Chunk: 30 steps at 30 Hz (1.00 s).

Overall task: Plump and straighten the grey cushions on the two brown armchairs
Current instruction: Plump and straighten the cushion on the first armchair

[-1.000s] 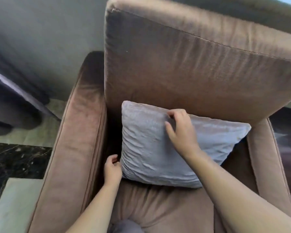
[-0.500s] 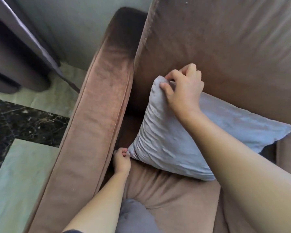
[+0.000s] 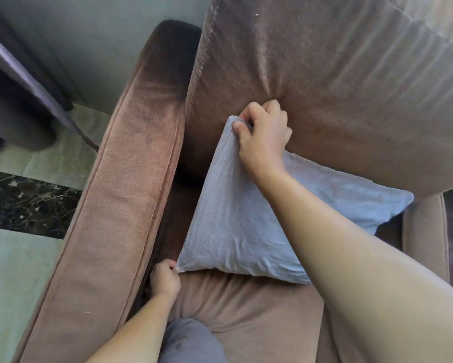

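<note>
Your right hand (image 3: 263, 136) pinches the top corner of the soft, wrinkled grey fabric cushion (image 3: 235, 224), your left hand (image 3: 165, 280) its lower corner; it leans between them against the brown velvet armchair (image 3: 125, 184). Light and floppy, probably: keep hold of the corners.

Both hands pinch closed, left grip (image 3: 165, 277) low, right grip (image 3: 263, 134) raised.

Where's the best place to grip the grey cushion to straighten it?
By the corners. The grey cushion leans on the backrest; the right hand pinches its top corner from above, the left hand its lower corner from the armrest side.
</note>
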Tool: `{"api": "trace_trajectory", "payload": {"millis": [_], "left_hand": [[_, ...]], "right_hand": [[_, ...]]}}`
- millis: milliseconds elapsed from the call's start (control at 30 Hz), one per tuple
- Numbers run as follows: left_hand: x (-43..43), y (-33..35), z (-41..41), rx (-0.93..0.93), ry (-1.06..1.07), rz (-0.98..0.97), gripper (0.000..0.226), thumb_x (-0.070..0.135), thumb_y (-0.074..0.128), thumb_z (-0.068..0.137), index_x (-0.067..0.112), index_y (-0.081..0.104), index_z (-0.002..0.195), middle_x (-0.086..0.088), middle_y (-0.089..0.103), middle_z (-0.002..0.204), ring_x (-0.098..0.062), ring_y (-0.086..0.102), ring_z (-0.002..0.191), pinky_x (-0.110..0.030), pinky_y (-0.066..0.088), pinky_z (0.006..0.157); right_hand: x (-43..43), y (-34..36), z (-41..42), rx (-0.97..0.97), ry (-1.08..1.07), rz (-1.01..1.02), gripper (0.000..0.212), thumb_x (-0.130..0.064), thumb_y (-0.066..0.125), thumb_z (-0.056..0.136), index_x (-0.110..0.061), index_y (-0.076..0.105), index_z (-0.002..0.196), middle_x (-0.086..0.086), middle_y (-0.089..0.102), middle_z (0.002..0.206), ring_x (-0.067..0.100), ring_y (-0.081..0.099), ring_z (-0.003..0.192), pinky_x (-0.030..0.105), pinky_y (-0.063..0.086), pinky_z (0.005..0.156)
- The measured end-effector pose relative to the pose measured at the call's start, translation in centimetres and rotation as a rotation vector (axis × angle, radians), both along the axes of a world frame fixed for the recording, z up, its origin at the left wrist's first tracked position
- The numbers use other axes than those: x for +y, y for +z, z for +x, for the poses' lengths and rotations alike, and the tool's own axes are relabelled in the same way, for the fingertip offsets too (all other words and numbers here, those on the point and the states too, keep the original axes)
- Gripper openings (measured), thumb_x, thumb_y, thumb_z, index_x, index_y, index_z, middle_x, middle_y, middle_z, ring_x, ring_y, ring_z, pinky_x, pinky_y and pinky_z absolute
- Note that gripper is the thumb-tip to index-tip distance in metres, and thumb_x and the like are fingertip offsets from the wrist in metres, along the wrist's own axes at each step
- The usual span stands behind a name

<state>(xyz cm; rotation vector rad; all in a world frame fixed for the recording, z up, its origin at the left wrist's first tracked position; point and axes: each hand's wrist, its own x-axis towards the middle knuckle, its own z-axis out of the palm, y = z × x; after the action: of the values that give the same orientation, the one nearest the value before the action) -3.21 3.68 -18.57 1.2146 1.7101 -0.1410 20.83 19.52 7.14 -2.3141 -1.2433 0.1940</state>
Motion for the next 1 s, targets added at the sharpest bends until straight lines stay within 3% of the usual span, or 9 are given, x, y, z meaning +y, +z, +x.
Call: {"api": "trace_trajectory", "payload": {"millis": [167,300,433,500,633,767,800,933,1000], "left_hand": [[0.3,0.0,0.3,0.021,0.009,-0.032,0.031,0.004,0.059,0.087,0.026,0.053,0.065,-0.016,0.067,0.083,-0.039,0.063,0.083,-0.04,0.052,0.074],[0.4,0.0,0.3,-0.034,0.02,-0.031,0.023,0.001,0.061,0.088,0.016,0.058,0.07,-0.017,0.067,0.076,-0.037,0.062,0.076,-0.033,0.042,0.062],[1.1,0.8,0.7,-0.087,0.056,-0.019,0.016,-0.005,0.06,0.087,0.004,0.059,0.074,-0.009,0.061,0.067,-0.03,0.057,0.067,-0.036,0.045,0.064],[1.5,1.7,0.8,-0.082,0.008,-0.006,0.008,-0.005,0.06,0.085,0.003,0.063,0.084,-0.013,0.066,0.074,-0.033,0.062,0.073,-0.039,0.049,0.069],[3.9,6.0,2.4,-0.122,-0.055,-0.005,0.047,0.005,0.068,0.084,0.002,0.056,0.129,-0.024,0.066,0.113,-0.038,0.064,0.105,-0.039,0.049,0.086],[8.0,13.2,5.3,-0.242,-0.25,0.008,0.01,0.018,0.069,0.085,0.012,0.063,0.09,-0.011,0.07,0.087,-0.034,0.069,0.091,-0.04,0.053,0.082],[8.8,15.3,6.1,-0.239,-0.331,0.03,0.011,0.023,0.067,0.087,0.014,0.062,0.083,-0.008,0.069,0.083,-0.033,0.068,0.089,-0.039,0.052,0.081],[10.3,23.0,11.5,-0.206,-0.689,0.156,0.019,0.031,0.06,0.094,0.013,0.063,0.088,-0.005,0.069,0.089,-0.025,0.066,0.088,-0.035,0.049,0.076],[9.8,26.0,15.5,-0.258,-0.764,0.319,0.015,0.027,0.059,0.096,0.012,0.063,0.096,-0.005,0.067,0.093,-0.024,0.063,0.092,-0.034,0.045,0.078]], "right_hand": [[0.5,-0.6,0.4,-0.033,-0.013,0.016,0.011,-0.025,0.067,0.087,-0.023,0.058,0.08,-0.009,0.042,0.093,0.014,0.039,0.092,0.034,0.026,0.082],[0.3,-1.7,0.4,-0.13,-0.008,0.055,0.01,-0.024,0.07,0.084,-0.02,0.061,0.082,-0.005,0.046,0.094,0.018,0.043,0.091,0.035,0.029,0.08],[-0.1,-2.2,0.1,-0.206,-0.021,0.074,0.012,-0.025,0.072,0.082,-0.018,0.062,0.082,0.0,0.05,0.094,0.021,0.045,0.089,0.034,0.029,0.075],[-0.6,-1.7,-0.1,-0.219,0.005,0.055,0.012,-0.025,0.073,0.081,-0.018,0.064,0.084,0.002,0.052,0.095,0.023,0.047,0.089,0.036,0.032,0.074],[-2.9,0.1,0.2,-0.141,0.141,-0.015,0.022,-0.016,0.068,0.081,-0.014,0.066,0.102,0.005,0.054,0.105,0.026,0.051,0.095,0.043,0.043,0.079],[-7.1,2.7,3.0,-0.068,0.088,0.018,0.03,-0.014,0.069,0.082,-0.011,0.065,0.112,0.006,0.056,0.116,0.027,0.053,0.103,0.044,0.047,0.085],[-8.6,3.1,4.1,-0.053,0.057,0.027,0.031,-0.012,0.068,0.082,-0.01,0.065,0.113,0.007,0.055,0.118,0.027,0.053,0.105,0.043,0.047,0.088],[-15.9,3.6,8.8,0.014,-0.118,0.031,0.035,-0.009,0.067,0.086,-0.006,0.06,0.12,0.011,0.047,0.132,0.026,0.049,0.122,0.033,0.042,0.102],[-20.1,3.4,10.8,0.067,-0.25,0.02,0.036,-0.012,0.066,0.089,-0.008,0.056,0.124,0.009,0.043,0.134,0.02,0.049,0.119,0.028,0.041,0.097]]}}
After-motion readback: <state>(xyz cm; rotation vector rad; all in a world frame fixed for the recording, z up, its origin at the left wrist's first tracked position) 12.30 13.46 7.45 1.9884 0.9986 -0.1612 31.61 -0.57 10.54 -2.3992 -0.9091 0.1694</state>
